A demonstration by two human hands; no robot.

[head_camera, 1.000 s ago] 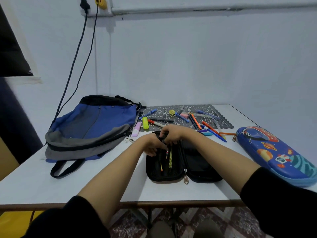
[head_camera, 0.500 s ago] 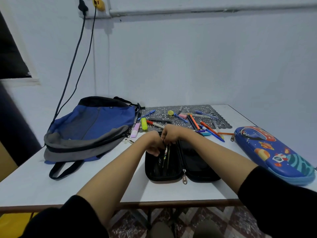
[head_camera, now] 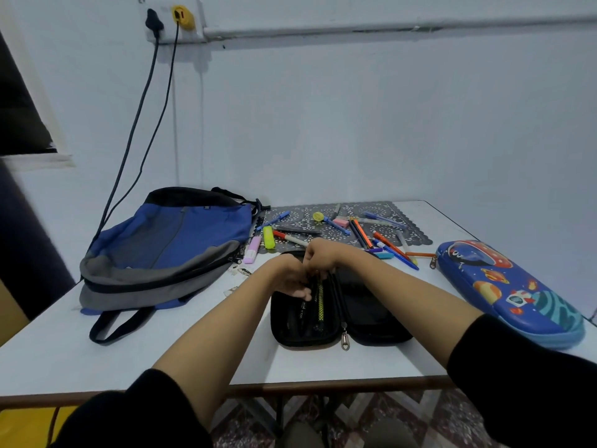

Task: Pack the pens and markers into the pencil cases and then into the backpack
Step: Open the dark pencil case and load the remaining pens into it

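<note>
The open black pencil case [head_camera: 371, 318] lies on the tabletop [head_camera: 161, 357], between the blue backpack [head_camera: 181, 240] and a blue space-print case [head_camera: 504, 286]. The left hand [head_camera: 287, 276] curls around the pens [head_camera: 319, 302] in its left half. The right hand [head_camera: 323, 255] meets it at their far ends, but I cannot tell whether it grips anything; loose markers [head_camera: 361, 232] lie behind.

We are facing a table [head_camera: 161, 360] where the open pencil case [head_camera: 371, 318] is lying nearest us, the backpack [head_camera: 168, 247] sitting to its left, the second pencil case [head_camera: 510, 286] to its right, and loose pens and markers [head_camera: 365, 234] lying on a mat [head_camera: 297, 211] behind it.
</note>
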